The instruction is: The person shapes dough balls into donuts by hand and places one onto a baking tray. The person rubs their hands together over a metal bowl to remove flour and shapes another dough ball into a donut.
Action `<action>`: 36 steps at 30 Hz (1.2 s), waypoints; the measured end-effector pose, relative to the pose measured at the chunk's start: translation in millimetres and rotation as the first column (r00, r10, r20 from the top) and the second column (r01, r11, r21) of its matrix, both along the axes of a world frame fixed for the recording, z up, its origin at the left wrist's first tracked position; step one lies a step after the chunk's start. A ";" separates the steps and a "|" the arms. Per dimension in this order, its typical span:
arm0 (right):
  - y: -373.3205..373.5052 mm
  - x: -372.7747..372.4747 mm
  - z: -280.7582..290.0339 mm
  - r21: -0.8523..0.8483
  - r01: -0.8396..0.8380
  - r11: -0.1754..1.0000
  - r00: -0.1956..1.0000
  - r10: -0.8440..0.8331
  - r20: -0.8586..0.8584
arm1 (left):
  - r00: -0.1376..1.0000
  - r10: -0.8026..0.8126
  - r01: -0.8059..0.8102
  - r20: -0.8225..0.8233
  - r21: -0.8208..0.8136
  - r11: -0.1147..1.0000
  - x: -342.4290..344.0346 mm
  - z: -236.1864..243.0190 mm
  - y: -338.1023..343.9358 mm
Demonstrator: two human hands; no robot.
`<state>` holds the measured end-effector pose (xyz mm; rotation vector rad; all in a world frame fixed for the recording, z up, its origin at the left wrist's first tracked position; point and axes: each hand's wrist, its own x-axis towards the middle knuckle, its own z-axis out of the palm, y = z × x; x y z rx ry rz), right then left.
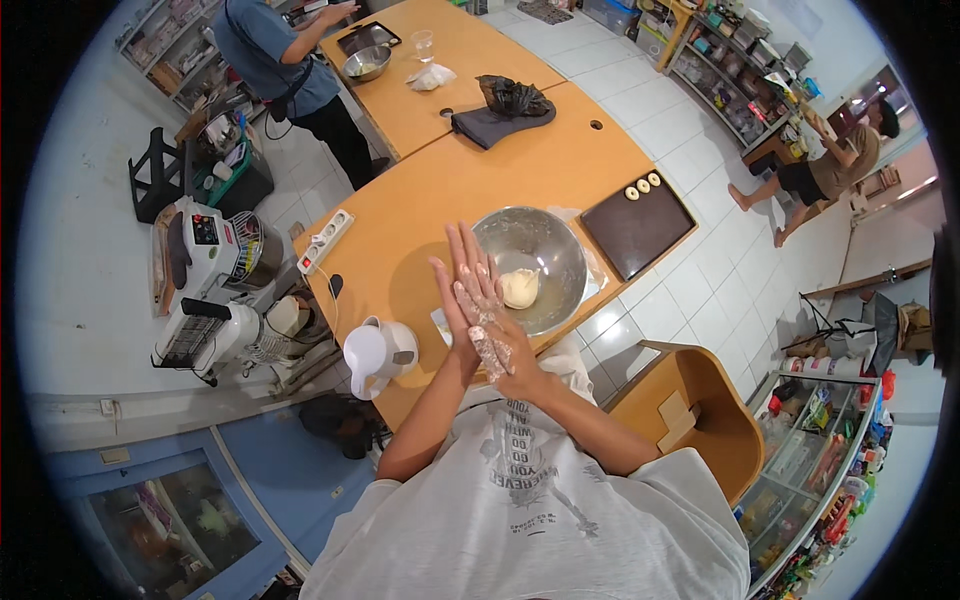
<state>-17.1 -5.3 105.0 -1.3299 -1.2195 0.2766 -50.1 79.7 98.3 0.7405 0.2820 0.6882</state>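
Observation:
My left hand (453, 312) and my right hand (489, 318) meet palm to palm at the left side of a steel mixing bowl (560, 250). The fingers of both are stretched out, pointing away from me. White, sticky dough smears coat the right hand's palm and fingers. Whether anything lies between the palms is hidden. Inside the bowl, just right of my hands, sits a pale lump of dough (520, 288). Beyond the bowl to the right is a dark baking tray (635, 230) with 3 small dough rings (643, 186) at its far corner.
A white jug (380, 352) stands left of my hands, near a power strip (326, 242). Farther back lies a black plastic bag (512, 96) on a dark cloth (500, 127). A chair (690, 400) is at my right. One person (290, 70) stands far left; another (845, 160) is far right.

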 end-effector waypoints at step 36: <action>-2.0 29.5 -12.9 0.106 0.004 0.994 0.998 -0.011 0.065 | 0.983 -0.120 0.114 0.136 0.055 0.992 -11.4 29.0 -24.2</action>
